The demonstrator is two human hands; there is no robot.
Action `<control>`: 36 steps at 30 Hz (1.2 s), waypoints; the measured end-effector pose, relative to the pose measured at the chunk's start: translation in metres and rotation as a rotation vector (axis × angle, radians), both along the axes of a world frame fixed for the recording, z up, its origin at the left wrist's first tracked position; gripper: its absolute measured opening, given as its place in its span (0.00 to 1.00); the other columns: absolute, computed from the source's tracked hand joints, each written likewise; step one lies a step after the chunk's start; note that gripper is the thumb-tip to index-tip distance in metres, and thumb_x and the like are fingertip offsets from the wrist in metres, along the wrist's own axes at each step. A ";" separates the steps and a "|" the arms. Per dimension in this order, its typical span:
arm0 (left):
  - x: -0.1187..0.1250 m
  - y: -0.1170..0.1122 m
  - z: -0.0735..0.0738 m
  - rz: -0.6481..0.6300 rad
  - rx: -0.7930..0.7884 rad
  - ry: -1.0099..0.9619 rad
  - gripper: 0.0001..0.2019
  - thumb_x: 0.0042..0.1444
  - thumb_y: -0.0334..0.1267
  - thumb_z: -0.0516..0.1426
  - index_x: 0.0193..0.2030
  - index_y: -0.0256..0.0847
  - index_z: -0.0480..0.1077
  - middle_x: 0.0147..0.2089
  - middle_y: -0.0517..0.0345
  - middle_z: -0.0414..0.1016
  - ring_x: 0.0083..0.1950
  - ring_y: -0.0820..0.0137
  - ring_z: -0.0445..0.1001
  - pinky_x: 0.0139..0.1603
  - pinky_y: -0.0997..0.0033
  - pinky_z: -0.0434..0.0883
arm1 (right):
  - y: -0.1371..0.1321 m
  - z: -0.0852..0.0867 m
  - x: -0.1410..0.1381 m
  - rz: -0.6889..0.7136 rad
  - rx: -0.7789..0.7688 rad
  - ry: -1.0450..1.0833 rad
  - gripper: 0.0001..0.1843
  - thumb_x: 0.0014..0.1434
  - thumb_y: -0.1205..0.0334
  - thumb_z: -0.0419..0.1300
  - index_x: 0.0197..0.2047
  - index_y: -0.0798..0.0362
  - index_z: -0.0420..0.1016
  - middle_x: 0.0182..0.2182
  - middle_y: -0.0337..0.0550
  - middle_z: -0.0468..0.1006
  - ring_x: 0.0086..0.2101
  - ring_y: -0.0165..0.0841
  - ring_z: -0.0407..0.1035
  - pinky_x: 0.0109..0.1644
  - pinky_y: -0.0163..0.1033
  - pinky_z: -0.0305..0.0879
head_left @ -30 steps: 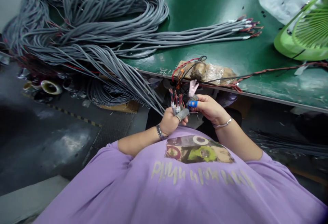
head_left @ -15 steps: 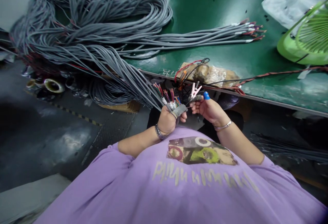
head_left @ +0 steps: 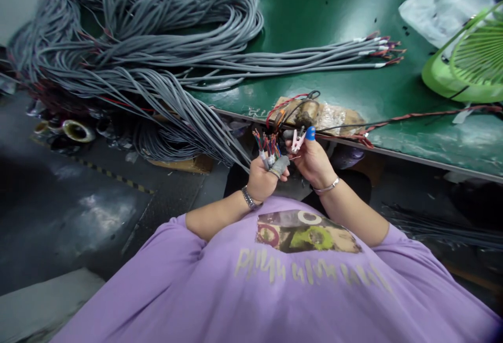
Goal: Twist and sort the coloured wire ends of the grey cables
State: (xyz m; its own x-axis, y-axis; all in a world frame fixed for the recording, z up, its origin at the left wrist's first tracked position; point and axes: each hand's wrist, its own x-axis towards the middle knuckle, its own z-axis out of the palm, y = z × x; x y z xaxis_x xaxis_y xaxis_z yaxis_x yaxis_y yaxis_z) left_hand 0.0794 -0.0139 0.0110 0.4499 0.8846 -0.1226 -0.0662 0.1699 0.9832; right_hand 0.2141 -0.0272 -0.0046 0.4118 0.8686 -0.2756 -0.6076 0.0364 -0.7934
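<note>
My left hand (head_left: 263,179) is wrapped round a bundle of grey cables (head_left: 231,146). Their stripped ends, with thin coloured wires (head_left: 268,141) fanning out, stick up above the fist. A grey cover sits on the left thumb. Just to the right, my right hand (head_left: 312,165) is closed, with a blue finger cot (head_left: 310,133) on its thumb. A small pink V-shaped clip-like tool (head_left: 297,141) lies between its thumb and fingers; its exact kind is unclear. A thin wire spans the small gap between the hands.
A large heap of grey cables (head_left: 137,34) covers the left of the green table (head_left: 314,8). A taped block with wires (head_left: 330,115) sits at the front edge. A green fan (head_left: 451,76) and a plastic bag (head_left: 444,10) are at right. Tape rolls (head_left: 78,131) lie below left.
My right hand has moved slightly up and left, and its thumb has come in against the pink tool. My left hand has shifted a little, turning the wire ends more upright.
</note>
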 end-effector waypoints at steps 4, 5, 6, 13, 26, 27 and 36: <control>-0.001 0.000 0.001 0.000 -0.004 0.028 0.20 0.46 0.53 0.68 0.26 0.37 0.71 0.21 0.60 0.73 0.19 0.77 0.69 0.21 0.77 0.67 | 0.003 0.007 0.000 -0.015 -0.016 0.134 0.25 0.51 0.35 0.67 0.32 0.50 0.74 0.24 0.37 0.77 0.26 0.29 0.70 0.26 0.33 0.62; -0.001 0.000 0.001 -0.006 -0.009 0.036 0.20 0.46 0.52 0.68 0.26 0.37 0.71 0.21 0.60 0.73 0.19 0.77 0.69 0.20 0.77 0.66 | 0.004 0.006 0.000 -0.019 -0.006 0.138 0.25 0.51 0.35 0.68 0.33 0.50 0.74 0.24 0.37 0.77 0.26 0.29 0.70 0.26 0.33 0.62; -0.001 0.000 0.001 -0.011 -0.012 0.043 0.19 0.45 0.52 0.68 0.26 0.37 0.71 0.21 0.60 0.73 0.19 0.77 0.69 0.20 0.77 0.66 | 0.005 0.004 0.000 -0.017 0.011 0.135 0.25 0.50 0.35 0.68 0.34 0.50 0.74 0.24 0.37 0.77 0.26 0.29 0.70 0.26 0.33 0.62; -0.001 0.000 0.000 -0.038 -0.013 0.072 0.19 0.46 0.52 0.68 0.27 0.38 0.69 0.21 0.60 0.73 0.19 0.76 0.70 0.20 0.76 0.67 | 0.004 -0.007 0.001 0.036 0.056 0.142 0.27 0.49 0.33 0.67 0.33 0.50 0.74 0.23 0.35 0.77 0.24 0.27 0.69 0.26 0.33 0.64; 0.000 0.001 0.005 -0.064 -0.025 0.087 0.19 0.45 0.50 0.69 0.28 0.37 0.70 0.20 0.60 0.73 0.19 0.75 0.70 0.20 0.77 0.66 | 0.005 -0.007 0.000 0.007 0.067 0.127 0.27 0.47 0.33 0.68 0.32 0.50 0.74 0.22 0.36 0.76 0.24 0.27 0.70 0.26 0.32 0.65; 0.000 0.001 0.004 -0.062 -0.014 0.081 0.19 0.46 0.50 0.68 0.28 0.37 0.70 0.20 0.60 0.73 0.19 0.75 0.70 0.20 0.77 0.66 | 0.005 -0.007 0.000 0.013 0.068 0.146 0.28 0.47 0.33 0.68 0.32 0.50 0.74 0.22 0.36 0.76 0.24 0.27 0.69 0.26 0.32 0.64; -0.011 -0.003 -0.004 -0.097 0.037 0.035 0.21 0.47 0.54 0.67 0.27 0.37 0.70 0.20 0.60 0.74 0.19 0.76 0.70 0.19 0.78 0.68 | -0.015 -0.013 0.007 0.222 0.052 0.235 0.33 0.47 0.26 0.63 0.31 0.51 0.74 0.26 0.38 0.76 0.23 0.26 0.64 0.26 0.32 0.63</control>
State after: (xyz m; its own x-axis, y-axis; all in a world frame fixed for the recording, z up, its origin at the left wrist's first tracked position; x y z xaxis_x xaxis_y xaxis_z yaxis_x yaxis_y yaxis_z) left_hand 0.0685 -0.0165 0.0069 0.5297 0.8413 -0.1075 -0.0171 0.1373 0.9904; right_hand 0.2212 -0.0422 -0.0175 0.1408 0.9455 -0.2936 -0.7714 -0.0811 -0.6312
